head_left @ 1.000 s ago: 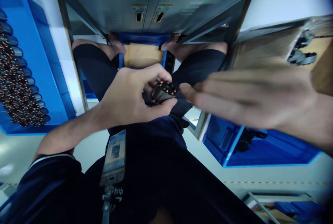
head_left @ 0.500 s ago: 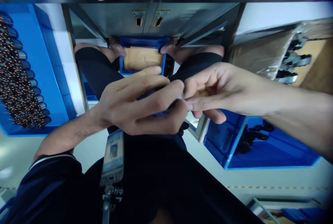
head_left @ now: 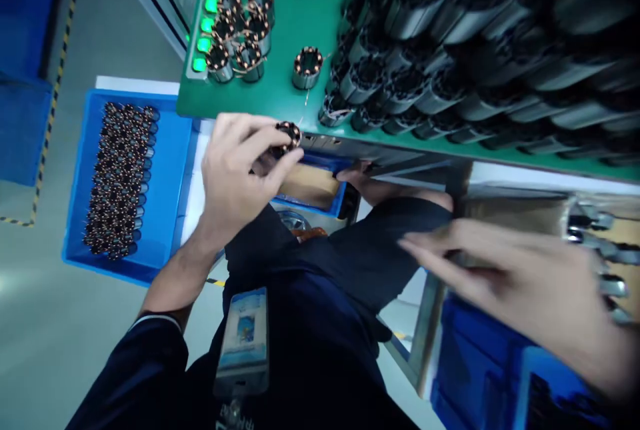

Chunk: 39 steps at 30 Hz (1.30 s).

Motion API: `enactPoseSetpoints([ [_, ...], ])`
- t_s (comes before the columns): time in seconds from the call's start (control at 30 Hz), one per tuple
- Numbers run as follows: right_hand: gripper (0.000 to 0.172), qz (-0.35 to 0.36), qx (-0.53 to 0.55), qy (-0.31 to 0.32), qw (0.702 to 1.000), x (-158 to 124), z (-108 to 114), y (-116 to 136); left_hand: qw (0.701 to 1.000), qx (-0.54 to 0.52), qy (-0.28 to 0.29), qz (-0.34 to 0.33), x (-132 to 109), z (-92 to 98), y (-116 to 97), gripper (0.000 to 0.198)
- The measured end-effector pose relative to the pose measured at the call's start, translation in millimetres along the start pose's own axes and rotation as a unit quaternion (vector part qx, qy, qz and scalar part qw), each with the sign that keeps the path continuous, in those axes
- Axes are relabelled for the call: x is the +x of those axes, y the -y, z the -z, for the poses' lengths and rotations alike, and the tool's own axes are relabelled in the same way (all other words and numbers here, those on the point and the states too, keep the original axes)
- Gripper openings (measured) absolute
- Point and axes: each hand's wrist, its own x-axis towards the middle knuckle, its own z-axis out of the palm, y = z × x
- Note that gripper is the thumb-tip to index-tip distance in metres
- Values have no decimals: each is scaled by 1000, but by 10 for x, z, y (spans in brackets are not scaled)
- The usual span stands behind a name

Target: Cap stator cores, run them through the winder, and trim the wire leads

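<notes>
Looking down from the head camera onto a green bench (head_left: 285,23), slanting across the top of the view. Packed on the right with dark metal cylinders (head_left: 370,77), row behind row, fading off into shadow. Over at the left end, glowing away: 4 green lights (head_left: 203,44) in a strip. Just beside them, 6 copper-wound cores (head_left: 249,60), standing in a tight group. Between group and rows, 1 lone core (head_left: 307,73), upright on bare green.

And down to the hands! Pinching a wound metal core (head_left: 289,137) in the left hand (head_left: 233,170), thumb and fingers snug around the sides, copper-studded end showing, right by the bench's near edge. Well apart, over to the right: the right hand (head_left: 505,270), badly blurred, thumb and fingertips drawn near each other. Impossible to tell whether gripping anything there.

Beyond the left forearm, a blue bin (head_left: 165,217), lined along its left part with rows of copper-topped pieces (head_left: 120,180). Below the bench, brown cardboard (head_left: 311,185) in a blue tray (head_left: 343,199). Hanging at the front of dark clothing, a badge (head_left: 244,330). Down in the lower right corner, a blue crate (head_left: 473,357); beside the right hand, shiny metal parts (head_left: 613,250).
</notes>
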Motion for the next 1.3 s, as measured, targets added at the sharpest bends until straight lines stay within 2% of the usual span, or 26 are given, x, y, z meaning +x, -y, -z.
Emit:
enactPoseSetpoints([
  [0.1, 29, 121, -10, 91, 988, 110, -379, 122, 994, 76, -73, 3, 237, -411, 302, 25],
  [0.17, 37, 157, -18, 125, 979, 91, -593, 140, 992, 97, -76, -9, 358, -653, 422, 29],
  [0.23, 42, 166, -19, 142, 976, 8, -718, 112, 992, 107, -68, -8, 425, -750, 498, 36],
  [0.33, 39, 135, -2, 161, 978, -164, -744, 31, 991, 105, -80, 24, 466, -611, 649, 60],
  [0.4, 31, 99, 25, 162, 981, -252, -714, -11, 989, 109, -86, 42, 510, -446, 829, 65],
  [0.5, 24, 69, 59, 157, 983, -270, -688, -14, 986, 147, -80, 12, 635, -283, 1125, 45],
  [0.57, 25, 72, 67, 158, 983, -197, -689, 31, 983, 164, -73, -36, 719, -223, 1208, 35],
  [0.6, 25, 75, 75, 153, 983, -142, -688, 67, 983, 164, -70, -51, 744, -194, 1181, 30],
  [0.67, 20, 63, 106, 120, 985, -14, -669, 162, 986, 144, -59, -65, 724, -121, 968, 21],
  [0.73, 12, 4, 154, 37, 987, 120, -627, 277, 994, 76, -34, -64, 597, -33, 574, 18],
  [0.77, 6, -42, 191, -21, 981, 185, -600, 337, 998, 8, -13, -64, 504, 14, 342, 17],
  [0.8, 3, -87, 237, -76, 965, 248, -573, 394, 996, -77, 13, -51, 405, 59, 109, 24],
  [0.83, 14, -131, 300, -124, 937, 311, -547, 446, 985, -164, 34, -38, 310, 99, -105, 37],
  [0.87, 28, -155, 377, -147, 901, 371, -525, 490, 971, -226, 73, -32, 228, 130, -288, 44],
  [0.93, 57, -173, 504, -113, 839, 474, -493, 551, 948, -289, 124, -44, 110, 146, -526, 44],
  [1.0, 63, -199, 538, -55, 817, 539, -484, 577, 941, -286, 166, -67, 41, 106, -605, 37],
  [1.07, 57, -229, 520, -36, 822, 555, -500, 574, 948, -255, 167, -96, -1, 46, -587, 37],
  [1.17, 42, -213, 516, -71, 827, 519, -566, 514, 955, -202, 97, -195, -25, -26, -516, 37],
  [1.3, 25, -195, 544, -98, 810, 481, -654, 427, 947, -126, -16, -295, -18, -114, -440, 12],
])
